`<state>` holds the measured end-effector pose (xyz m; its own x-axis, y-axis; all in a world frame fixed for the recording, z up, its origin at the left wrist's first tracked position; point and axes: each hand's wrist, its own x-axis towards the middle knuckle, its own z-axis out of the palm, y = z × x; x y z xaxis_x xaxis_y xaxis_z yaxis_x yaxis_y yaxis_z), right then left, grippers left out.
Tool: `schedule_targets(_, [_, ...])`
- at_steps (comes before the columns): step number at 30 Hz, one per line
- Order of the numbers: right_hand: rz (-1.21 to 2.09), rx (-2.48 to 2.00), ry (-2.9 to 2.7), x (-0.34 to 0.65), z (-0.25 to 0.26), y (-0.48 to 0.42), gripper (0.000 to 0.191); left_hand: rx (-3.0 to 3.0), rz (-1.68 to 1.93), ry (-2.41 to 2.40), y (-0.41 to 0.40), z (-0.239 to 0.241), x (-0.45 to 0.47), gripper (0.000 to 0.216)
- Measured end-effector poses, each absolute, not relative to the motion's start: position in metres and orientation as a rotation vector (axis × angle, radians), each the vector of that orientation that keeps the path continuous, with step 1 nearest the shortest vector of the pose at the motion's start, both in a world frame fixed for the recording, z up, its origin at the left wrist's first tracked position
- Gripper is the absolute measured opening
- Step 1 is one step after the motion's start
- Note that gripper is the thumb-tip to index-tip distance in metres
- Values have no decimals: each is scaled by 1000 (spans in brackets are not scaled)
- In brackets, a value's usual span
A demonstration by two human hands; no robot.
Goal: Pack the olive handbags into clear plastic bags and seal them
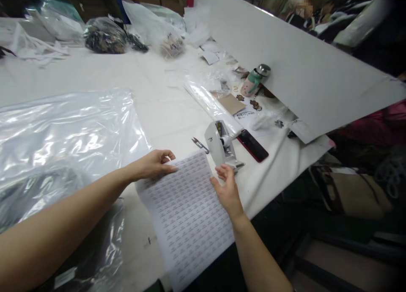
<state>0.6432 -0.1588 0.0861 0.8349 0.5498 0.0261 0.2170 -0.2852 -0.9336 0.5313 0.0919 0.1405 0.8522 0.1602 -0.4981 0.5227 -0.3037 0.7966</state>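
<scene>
A white sheet of printed labels [193, 211], covered in rows of small dark text, lies slanted over the table's front edge. My left hand [155, 164] is closed at its far edge, with the thumb on the paper and the fingers curled. Beside the sheet's right edge is my right hand [227, 190], its fingers bent and apart with nothing between them. Just beyond that hand stands a grey tape dispenser [218, 141]. Small thread snips [199, 144] rest to the dispenser's left.
A phone [253, 145] lies right of the dispenser, near a flask [253, 80] and a brown card [232, 103]. Clear plastic bags [69, 127] cover the table's left side. A large white board [272, 59] slants across the right. Bagged goods [106, 36] sit at the back.
</scene>
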Motion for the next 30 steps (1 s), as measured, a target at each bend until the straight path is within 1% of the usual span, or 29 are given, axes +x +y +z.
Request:
schedule_targets(2, [506, -1778, -566, 651, 90, -152, 37, 1789, -404, 485, 93, 148, 528, 31])
schedule_targets(4, [541, -1806, -592, 652, 93, -149, 25, 1863, -333, 509, 92, 151, 526, 29])
schedule_targets(7, [396, -1949, -668, 645, 100, -150, 13, 2099, -91, 611, 86, 145, 522, 27])
schedule_targets(11, [41, -2066, -804, 636, 104, -150, 5, 2260, 268, 610, 73, 130, 515, 27])
schedule_targets(13, [-103, -2077, -846, 633, 105, -151, 6, 2273, 387, 602, 69, 127, 512, 29])
schedule_targets(15, [-92, -2041, -849, 632, 106, -152, 7, 2283, 392, 608, 68, 130, 510, 30])
schedule_targets(17, [109, -1947, -828, 633, 107, -154, 8, 2274, 282, 630, 69, 137, 511, 30])
schedule_targets(19, [394, -1779, -750, 633, 110, -154, 10, 2238, 146, 649, 71, 145, 514, 29])
schedule_targets(20, [520, -1682, -693, 633, 111, -154, 15, 2241, 141, 660, 71, 150, 515, 29])
schedule_targets(22, [677, -1518, -573, 633, 115, -152, 29, 2362, 308, 676, 67, 157, 516, 29])
schedule_targets(23, [717, -1467, -522, 632, 118, -151, 34, 2466, 437, 638, 62, 160, 516, 29])
schedule_targets(25, [767, -1418, -457, 629, 123, -149, 41, 2650, 641, 402, 48, 165, 514, 24])
schedule_targets(28, [793, -1406, -452, 623, 130, -148, 45, 2641, 618, -3, 21, 167, 512, 18])
schedule_targets(30, [758, -1447, -512, 619, 134, -150, 46, 2537, 595, -18, 6, 164, 511, 19])
